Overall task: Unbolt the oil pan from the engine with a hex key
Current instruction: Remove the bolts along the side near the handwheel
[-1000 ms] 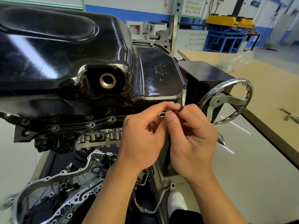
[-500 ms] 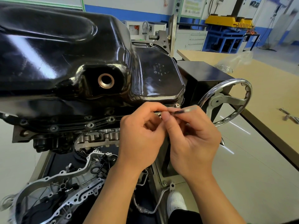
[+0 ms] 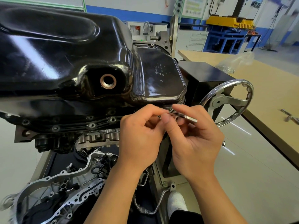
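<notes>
At the oil pan's (image 3: pixel 64 54) lower right corner, just under its rim, two hands meet on one hex key (image 3: pixel 187 118). The right hand (image 3: pixel 194 143) pinches the key between thumb and forefinger, its long arm pointing right. The left hand (image 3: pixel 140 139), fingers curled, pinches the key's inner end at the flange. Four bolt heads (image 3: pixel 91 125) show along the flange left of the hands. The black pan sits on the engine (image 3: pixel 97 138), with one copper-ringed drain hole (image 3: pixel 108 81) and one chrome handwheel (image 3: pixel 226 102) nearby.
</notes>
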A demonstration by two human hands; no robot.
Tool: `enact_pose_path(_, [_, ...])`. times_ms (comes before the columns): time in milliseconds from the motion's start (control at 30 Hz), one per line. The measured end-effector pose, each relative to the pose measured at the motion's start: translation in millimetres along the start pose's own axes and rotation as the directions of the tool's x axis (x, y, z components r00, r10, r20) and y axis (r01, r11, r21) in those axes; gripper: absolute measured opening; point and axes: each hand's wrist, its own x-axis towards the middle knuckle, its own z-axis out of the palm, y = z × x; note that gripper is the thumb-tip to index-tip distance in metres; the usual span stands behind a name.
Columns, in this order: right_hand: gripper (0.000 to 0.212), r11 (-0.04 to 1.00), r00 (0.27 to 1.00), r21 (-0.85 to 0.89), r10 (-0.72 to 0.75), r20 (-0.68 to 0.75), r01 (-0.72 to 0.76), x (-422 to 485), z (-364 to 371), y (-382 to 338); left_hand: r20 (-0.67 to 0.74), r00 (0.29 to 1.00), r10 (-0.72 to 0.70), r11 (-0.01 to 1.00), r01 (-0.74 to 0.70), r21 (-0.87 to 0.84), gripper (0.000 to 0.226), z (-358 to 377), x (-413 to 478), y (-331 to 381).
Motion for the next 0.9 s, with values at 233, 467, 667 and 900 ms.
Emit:
enact_pose_path(233, [0.010,0.999,1.000,-0.030,-0.029,-0.007,0.029,-0.2,-0.2,-0.4,0.020,0.999,0.025,0.999,-0.026,0.044,0.016,-0.8,-1.5,-0.5])
enact_pose_path(467, [0.016,1.000,0.999,-0.005,-0.005,0.053,0.005,0.6,0.0,-1.4,0.069,0.993,0.097,0.992,-0.102,0.078,0.025,-3.4,0.4,-1.0])
enact_pose_path(667, [0.017,1.000,0.999,-0.005,-0.003,0.047,0.003,1.1,-0.6,-2.6,0.042,0.999,0.026,0.999,-0.028,0.044,0.018,-0.1,0.2,-0.2])
enact_pose_path(900, [0.011,0.998,0.996,-0.007,0.061,-0.067,-0.061,0.4,-0.7,-0.1,0.025,0.999,0.040,0.996,-0.042,0.084,0.009,1.0,0.0,-0.2])
